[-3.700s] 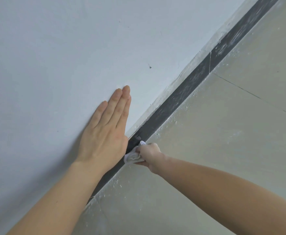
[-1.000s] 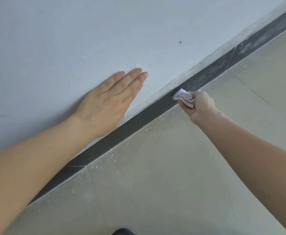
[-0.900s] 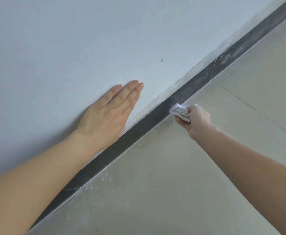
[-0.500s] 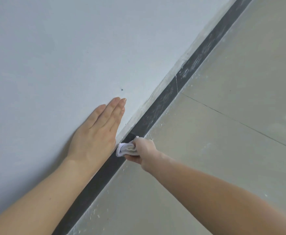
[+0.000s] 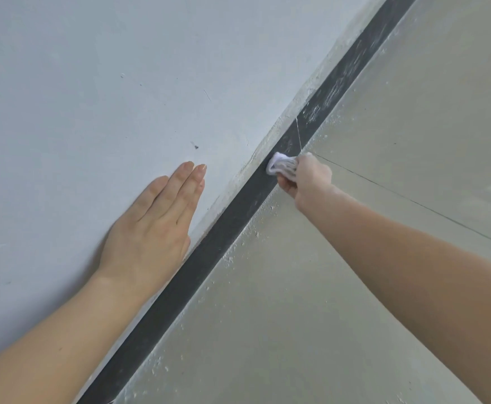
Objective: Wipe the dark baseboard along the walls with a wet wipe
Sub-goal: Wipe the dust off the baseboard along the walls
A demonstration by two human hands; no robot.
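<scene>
**Now wiping mid-run, wad pressed to the dark strip**

Right now the right hand (image 5: 307,179) is clenched around a bunched white wet wipe (image 5: 280,167), pressing its exposed end against the dark baseboard (image 5: 209,252) just short of a thin pale joint line (image 5: 298,135) across the strip. The left hand (image 5: 154,228) lies flat and released on the pale wall (image 5: 92,83), fingers together, grasping nothing; it looks like a brace for leaning in.

The wipe should handle as light, soft and limp, probably slick from moisture, so it likely needs to be kept wadded and pinched from behind with a folded edge left proud, as it is here. Loosely held, it would probably slide out or smear rather than scrub. The baseboard looks rigid and flat, able to take firm pressure.

Below the wad the strip reads as even dark grey; beyond the joint it carries whitish dusty streaks (image 5: 334,88), so the remaining work seems to lie further up the run. Rough plaster edges the strip's top. White crumbs (image 5: 247,228) speckle the beige floor tiles (image 5: 296,316) along the baseboard's foot, and a thin grout line (image 5: 413,199) crosses the floor. A small dark mark (image 5: 196,146) sits on the wall above the fingers.
</scene>
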